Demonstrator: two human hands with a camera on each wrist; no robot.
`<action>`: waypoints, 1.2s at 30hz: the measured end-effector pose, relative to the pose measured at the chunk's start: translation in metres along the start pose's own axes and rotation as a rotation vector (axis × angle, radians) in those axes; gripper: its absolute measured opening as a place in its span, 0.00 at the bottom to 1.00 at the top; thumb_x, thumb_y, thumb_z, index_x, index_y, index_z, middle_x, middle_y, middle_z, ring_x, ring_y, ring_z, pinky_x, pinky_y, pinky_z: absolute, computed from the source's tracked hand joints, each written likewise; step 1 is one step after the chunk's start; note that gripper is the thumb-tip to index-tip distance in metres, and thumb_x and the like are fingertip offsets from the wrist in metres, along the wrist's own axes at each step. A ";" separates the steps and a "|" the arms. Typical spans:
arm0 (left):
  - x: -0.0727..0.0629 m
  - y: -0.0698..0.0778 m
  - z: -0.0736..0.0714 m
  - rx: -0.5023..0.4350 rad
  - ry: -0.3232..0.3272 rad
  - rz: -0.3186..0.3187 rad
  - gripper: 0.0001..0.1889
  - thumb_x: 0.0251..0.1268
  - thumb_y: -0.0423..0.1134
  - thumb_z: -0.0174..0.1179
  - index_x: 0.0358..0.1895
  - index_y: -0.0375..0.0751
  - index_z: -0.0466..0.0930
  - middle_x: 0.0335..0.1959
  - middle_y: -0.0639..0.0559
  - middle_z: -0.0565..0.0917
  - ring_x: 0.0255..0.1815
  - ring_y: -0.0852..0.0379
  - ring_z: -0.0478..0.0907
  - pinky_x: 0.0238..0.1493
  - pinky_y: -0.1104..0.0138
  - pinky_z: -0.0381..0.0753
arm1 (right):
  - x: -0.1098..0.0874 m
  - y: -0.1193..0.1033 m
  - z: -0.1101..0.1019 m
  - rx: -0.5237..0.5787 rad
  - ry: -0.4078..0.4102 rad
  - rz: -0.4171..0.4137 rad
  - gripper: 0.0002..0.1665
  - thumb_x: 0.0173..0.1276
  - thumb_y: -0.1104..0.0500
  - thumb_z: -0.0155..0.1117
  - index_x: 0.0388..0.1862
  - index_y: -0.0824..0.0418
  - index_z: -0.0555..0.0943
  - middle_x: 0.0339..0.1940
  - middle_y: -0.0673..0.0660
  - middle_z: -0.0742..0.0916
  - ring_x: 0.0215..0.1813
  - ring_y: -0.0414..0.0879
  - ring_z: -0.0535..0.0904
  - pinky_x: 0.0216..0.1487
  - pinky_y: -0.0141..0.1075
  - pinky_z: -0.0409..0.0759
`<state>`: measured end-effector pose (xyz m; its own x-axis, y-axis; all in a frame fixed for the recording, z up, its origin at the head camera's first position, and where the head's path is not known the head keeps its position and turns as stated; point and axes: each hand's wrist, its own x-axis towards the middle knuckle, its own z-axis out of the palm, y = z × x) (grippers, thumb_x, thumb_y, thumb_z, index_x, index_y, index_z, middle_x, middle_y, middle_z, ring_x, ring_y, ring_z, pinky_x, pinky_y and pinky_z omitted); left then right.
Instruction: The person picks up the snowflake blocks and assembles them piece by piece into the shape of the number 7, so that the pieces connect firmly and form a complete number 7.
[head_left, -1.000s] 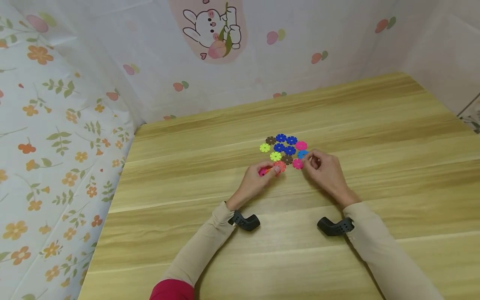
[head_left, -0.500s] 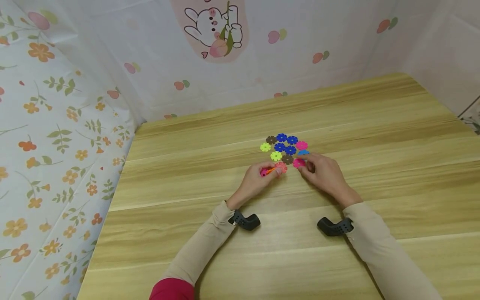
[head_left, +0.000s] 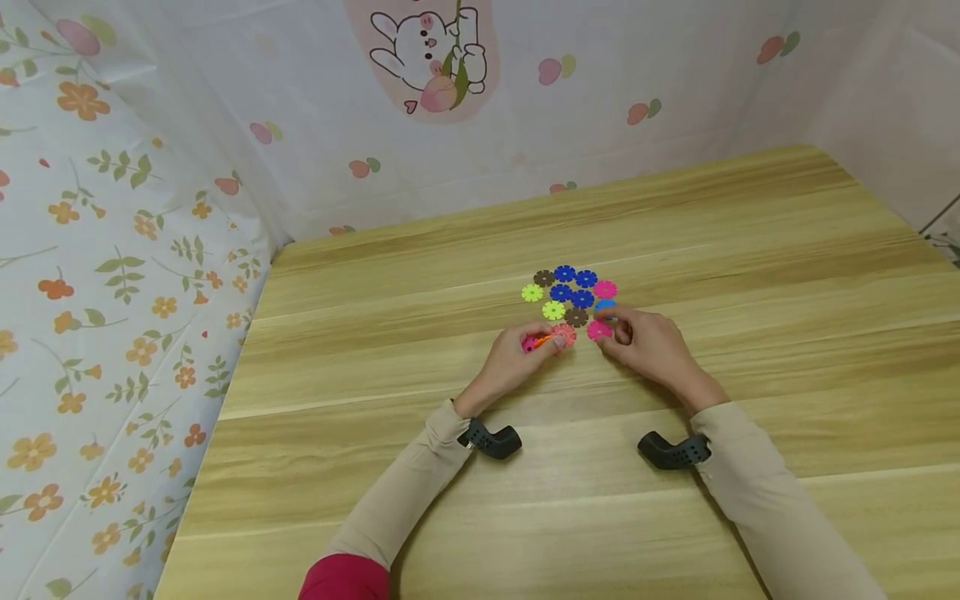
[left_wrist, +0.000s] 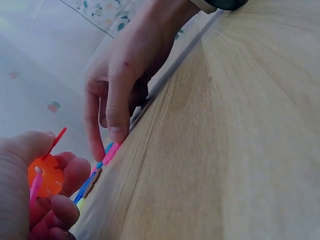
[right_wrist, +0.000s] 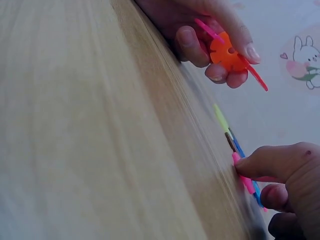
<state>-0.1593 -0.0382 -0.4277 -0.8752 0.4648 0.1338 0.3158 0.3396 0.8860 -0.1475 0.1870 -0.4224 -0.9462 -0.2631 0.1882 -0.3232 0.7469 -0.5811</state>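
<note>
My left hand [head_left: 506,364] grips several slotted snowflake discs joined together: an orange disc [right_wrist: 226,55] in the middle, a pink disc [right_wrist: 207,29] on one side and a red disc [right_wrist: 258,76] on the other. At the near right of a flat cluster, my right hand [head_left: 652,346] has its thumb and index finger at the edges of a loose pink snowflake disc [head_left: 599,331] low on the table. Beyond it, a light blue disc [head_left: 604,307] is partly hidden under the index finger. Dark blue discs [head_left: 582,298], yellow-green discs [head_left: 553,310] and brown discs [head_left: 576,317] lie around.
Another pink disc [head_left: 605,289] lies at the cluster's right side. The wood-grain table [head_left: 360,333] reaches back to a printed white curtain [head_left: 465,167]. A black wrist mount [head_left: 491,440] sits on the left forearm; the right forearm carries a similar mount [head_left: 675,451].
My right hand has come left and down from the light blue disc onto the near pink disc, which has shifted slightly toward me. The left hand keeps its joined discs almost still.
</note>
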 end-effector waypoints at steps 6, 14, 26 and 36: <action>0.000 0.001 0.000 -0.006 0.000 -0.001 0.10 0.65 0.48 0.57 0.34 0.46 0.81 0.28 0.59 0.79 0.26 0.63 0.69 0.28 0.72 0.67 | 0.000 0.000 -0.001 0.007 -0.005 -0.006 0.14 0.60 0.59 0.66 0.44 0.62 0.80 0.17 0.48 0.72 0.19 0.42 0.64 0.24 0.36 0.61; 0.000 0.000 0.001 0.013 0.009 0.000 0.10 0.65 0.47 0.57 0.34 0.46 0.81 0.27 0.59 0.78 0.25 0.63 0.68 0.26 0.72 0.66 | 0.000 0.000 -0.003 0.068 -0.022 0.032 0.06 0.57 0.60 0.66 0.32 0.61 0.78 0.16 0.48 0.71 0.20 0.43 0.64 0.26 0.36 0.61; 0.001 0.000 0.001 0.007 0.000 -0.025 0.11 0.65 0.46 0.58 0.36 0.43 0.82 0.30 0.57 0.81 0.29 0.64 0.72 0.30 0.72 0.69 | 0.001 -0.003 -0.007 0.025 -0.070 0.061 0.16 0.56 0.58 0.67 0.41 0.65 0.78 0.18 0.49 0.72 0.21 0.43 0.65 0.27 0.37 0.63; -0.002 0.006 -0.001 0.009 -0.017 -0.025 0.12 0.65 0.46 0.57 0.40 0.42 0.84 0.30 0.56 0.82 0.27 0.64 0.72 0.31 0.73 0.70 | -0.001 0.000 -0.006 0.093 -0.062 0.054 0.15 0.56 0.57 0.68 0.36 0.61 0.72 0.19 0.49 0.71 0.22 0.43 0.65 0.28 0.36 0.62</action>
<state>-0.1564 -0.0377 -0.4221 -0.8767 0.4697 0.1039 0.2971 0.3589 0.8848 -0.1469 0.1912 -0.4175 -0.9588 -0.2631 0.1069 -0.2663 0.7020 -0.6605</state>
